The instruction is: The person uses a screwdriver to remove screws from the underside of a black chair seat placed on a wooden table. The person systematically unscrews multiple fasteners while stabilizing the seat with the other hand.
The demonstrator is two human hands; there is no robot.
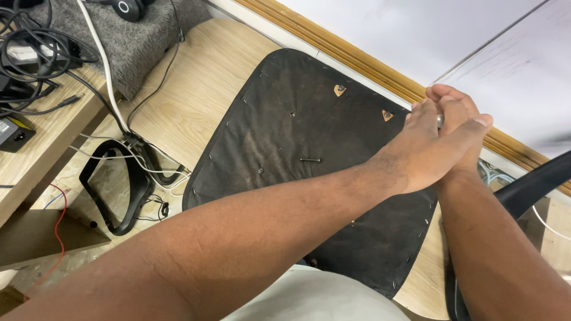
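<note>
Both arms reach straight out across the upturned black seat pad [309,166] lying on the wooden floor [196,83]. At the pad's far right edge, by the skirting, the left hand [425,148] wraps over the right hand [461,119], fingers clenched together around a small grey metal part [440,120], mostly hidden. One loose screw [310,160] lies mid-pad.

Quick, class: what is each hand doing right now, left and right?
Left hand: closed over the right hand, at the far edge of the black chair seat.
Right hand: closed around a small metallic thing, mostly hidden.
</note>
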